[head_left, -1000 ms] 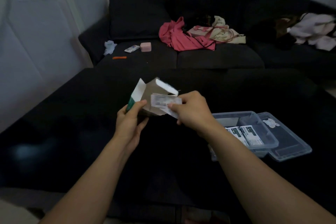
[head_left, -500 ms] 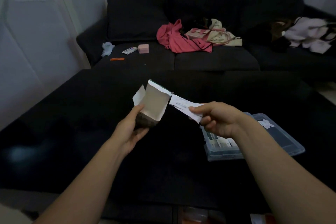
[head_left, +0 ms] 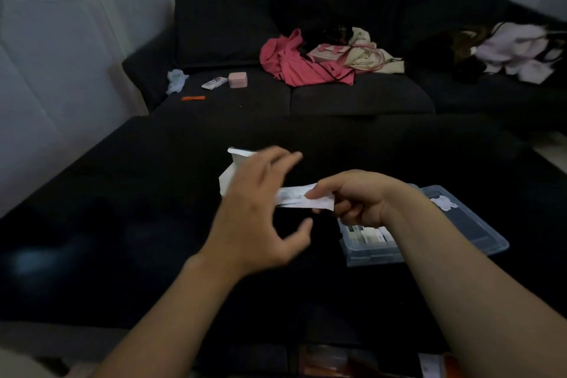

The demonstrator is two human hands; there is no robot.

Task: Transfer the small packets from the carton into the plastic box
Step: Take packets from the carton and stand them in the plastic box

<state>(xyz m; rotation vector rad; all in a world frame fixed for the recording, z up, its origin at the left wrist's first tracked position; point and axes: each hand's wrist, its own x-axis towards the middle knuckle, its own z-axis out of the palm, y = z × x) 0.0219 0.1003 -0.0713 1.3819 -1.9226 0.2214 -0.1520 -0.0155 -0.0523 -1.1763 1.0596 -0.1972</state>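
Right now the small packets (head_left: 302, 200) are pinched between the thumb and curled fingers of the right hand (head_left: 352, 199), just above the plastic box (head_left: 371, 244). Spread and holding nothing, the left hand (head_left: 260, 215) covers most of the carton (head_left: 234, 169), so whether they touch is unclear. Motion blur softens the packets' print. Everything sits over a dark table (head_left: 122, 224) before a black sofa (head_left: 337, 95).

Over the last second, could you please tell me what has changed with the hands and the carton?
The left hand let go of the white cardboard carton and now reaches, fingers spread, toward the white paper packets. The right hand, having drawn them from the carton, still pinches them. The clear plastic box stayed put.
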